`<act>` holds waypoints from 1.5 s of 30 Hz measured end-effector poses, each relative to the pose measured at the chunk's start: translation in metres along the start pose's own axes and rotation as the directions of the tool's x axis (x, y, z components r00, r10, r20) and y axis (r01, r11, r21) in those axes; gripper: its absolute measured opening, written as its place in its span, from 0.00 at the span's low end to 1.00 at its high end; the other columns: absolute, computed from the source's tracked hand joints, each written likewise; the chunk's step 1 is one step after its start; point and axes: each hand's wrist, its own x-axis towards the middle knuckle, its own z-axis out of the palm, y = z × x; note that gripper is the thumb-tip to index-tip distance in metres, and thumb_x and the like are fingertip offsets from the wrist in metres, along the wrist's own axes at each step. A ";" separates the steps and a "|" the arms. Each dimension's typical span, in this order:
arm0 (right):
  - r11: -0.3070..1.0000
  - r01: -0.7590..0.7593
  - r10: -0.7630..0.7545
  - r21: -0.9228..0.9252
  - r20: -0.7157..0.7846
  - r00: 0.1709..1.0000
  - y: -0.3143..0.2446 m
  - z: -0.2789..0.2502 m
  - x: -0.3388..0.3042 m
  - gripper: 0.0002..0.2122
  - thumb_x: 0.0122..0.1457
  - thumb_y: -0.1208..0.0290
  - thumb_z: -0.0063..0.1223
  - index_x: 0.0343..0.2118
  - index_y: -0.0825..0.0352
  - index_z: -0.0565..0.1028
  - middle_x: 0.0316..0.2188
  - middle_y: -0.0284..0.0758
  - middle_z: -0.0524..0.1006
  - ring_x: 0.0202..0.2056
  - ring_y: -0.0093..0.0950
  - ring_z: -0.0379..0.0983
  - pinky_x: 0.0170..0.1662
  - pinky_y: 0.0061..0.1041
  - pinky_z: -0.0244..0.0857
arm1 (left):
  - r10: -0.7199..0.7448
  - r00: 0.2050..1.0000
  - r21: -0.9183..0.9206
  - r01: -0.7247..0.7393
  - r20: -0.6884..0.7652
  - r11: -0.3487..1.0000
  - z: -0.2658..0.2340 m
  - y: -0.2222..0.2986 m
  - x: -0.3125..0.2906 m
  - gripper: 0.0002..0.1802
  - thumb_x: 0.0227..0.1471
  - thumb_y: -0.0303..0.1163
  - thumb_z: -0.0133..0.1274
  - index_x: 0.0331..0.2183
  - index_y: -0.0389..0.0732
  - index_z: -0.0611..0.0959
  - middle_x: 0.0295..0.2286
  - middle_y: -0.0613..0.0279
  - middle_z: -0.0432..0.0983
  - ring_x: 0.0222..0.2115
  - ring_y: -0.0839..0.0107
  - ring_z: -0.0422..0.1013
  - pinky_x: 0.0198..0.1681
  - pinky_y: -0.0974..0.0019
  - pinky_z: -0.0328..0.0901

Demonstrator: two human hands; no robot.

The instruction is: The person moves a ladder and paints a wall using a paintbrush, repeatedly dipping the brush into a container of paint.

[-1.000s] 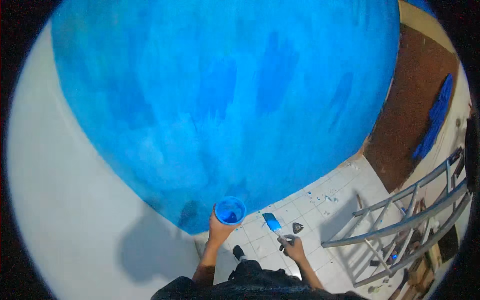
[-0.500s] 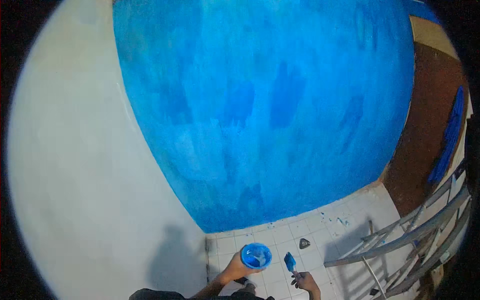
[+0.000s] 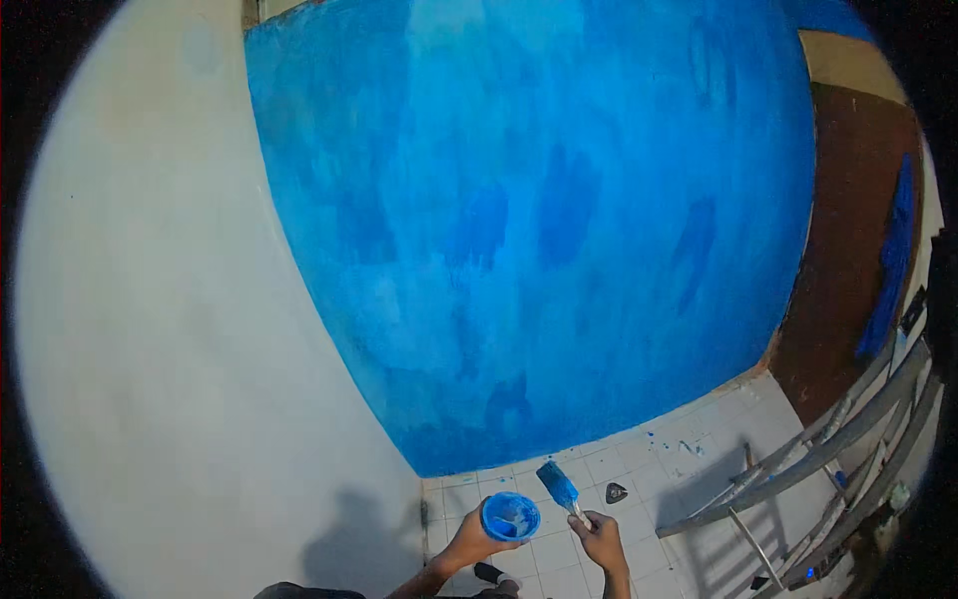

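My left hand [image 3: 473,540] is wrapped round a small round tub [image 3: 511,517] with blue paint inside and on its rim. To its right, my right hand [image 3: 602,541] grips the handle of a paintbrush [image 3: 559,485]. The bristles are coated in blue and point up and to the left, apart from the tub. Beyond both hands stands a wall [image 3: 559,329] painted blue, uneven in tone, with several darker patches.
A white wall [image 3: 180,349] runs along the left. On the right are a brown panel [image 3: 848,240] and a ladder [image 3: 818,469] leaning over the floor. The white floor tiles [image 3: 639,569] carry blue spatters and a small dark triangular object [image 3: 616,493].
My right hand has risen slightly, bringing the brush up and to the left, nearer the tub's upper right. The tub has barely moved. The view has shifted a little.
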 end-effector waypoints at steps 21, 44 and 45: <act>0.993 0.112 -0.121 -0.046 -0.299 0.946 -0.028 -0.046 -0.041 0.15 0.52 0.65 0.57 0.22 0.74 0.71 0.14 0.28 0.56 0.19 0.18 0.49 0.19 0.25 0.47 | -0.033 0.980 -0.077 0.049 0.195 0.996 0.038 0.009 0.024 0.44 0.29 0.41 0.71 0.48 0.36 0.67 0.42 0.58 0.71 0.44 0.70 0.68 0.49 0.65 0.62; 0.955 0.155 -0.210 -0.253 -0.207 0.956 0.001 -0.094 0.058 0.16 0.54 0.62 0.56 0.26 0.75 0.73 0.14 0.31 0.61 0.19 0.20 0.54 0.21 0.25 0.51 | 0.108 0.986 -0.101 -0.096 0.125 0.990 0.060 -0.007 0.099 0.41 0.32 0.37 0.68 0.49 0.38 0.68 0.43 0.57 0.70 0.46 0.67 0.67 0.51 0.63 0.60; 0.952 0.144 -0.195 -0.269 -0.174 0.965 -0.002 -0.093 0.061 0.16 0.54 0.63 0.56 0.26 0.75 0.73 0.14 0.31 0.61 0.19 0.20 0.54 0.21 0.25 0.51 | 0.095 0.988 -0.112 -0.081 0.123 0.990 0.059 -0.007 0.099 0.42 0.32 0.37 0.68 0.49 0.38 0.67 0.44 0.57 0.69 0.46 0.66 0.67 0.51 0.63 0.60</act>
